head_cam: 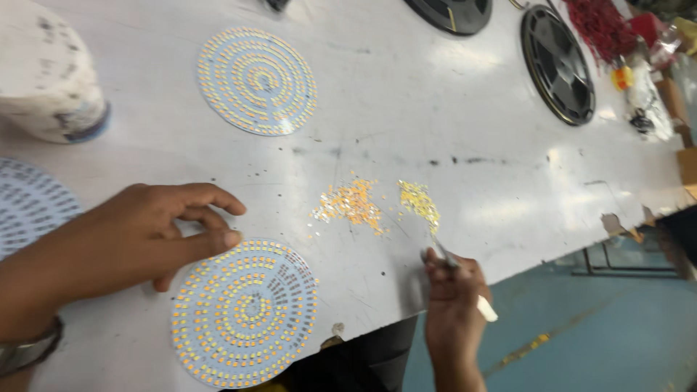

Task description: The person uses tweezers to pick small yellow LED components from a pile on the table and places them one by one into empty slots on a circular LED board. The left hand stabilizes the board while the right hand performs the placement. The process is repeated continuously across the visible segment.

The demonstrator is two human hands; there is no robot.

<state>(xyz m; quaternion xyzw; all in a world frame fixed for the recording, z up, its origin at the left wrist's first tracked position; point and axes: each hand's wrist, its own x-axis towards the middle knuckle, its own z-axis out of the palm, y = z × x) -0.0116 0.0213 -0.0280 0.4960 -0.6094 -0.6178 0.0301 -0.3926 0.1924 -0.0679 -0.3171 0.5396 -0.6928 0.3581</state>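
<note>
round led board (245, 312), pale blue and studded with rings of small yellow chips, lies flat at the near edge of the white worktable (406, 94), a little left of centre. the left hand (156, 236) rests over its far left rim, fingers loosely curled and spread, the index fingertip touching the board's edge; it grips nothing. a metal watch band (29, 348) shows at that wrist. the right hand (454, 297) is at the table's near edge to the right, closed around thin tweezers (444, 254) with a white end, whose tip reaches toward a small heap of loose yellow chips (420, 199). just left of that heap lies a second, more orange scatter of chips (350, 203). a second round led board (257, 81) lies farther back on the table, well apart from the near one, and part of a third board (33, 203) shows at the left edge. a white tub (47, 72) stands far left. two black reels (557, 64) lie at the far right, beside a red bundle (601, 27).
</note>
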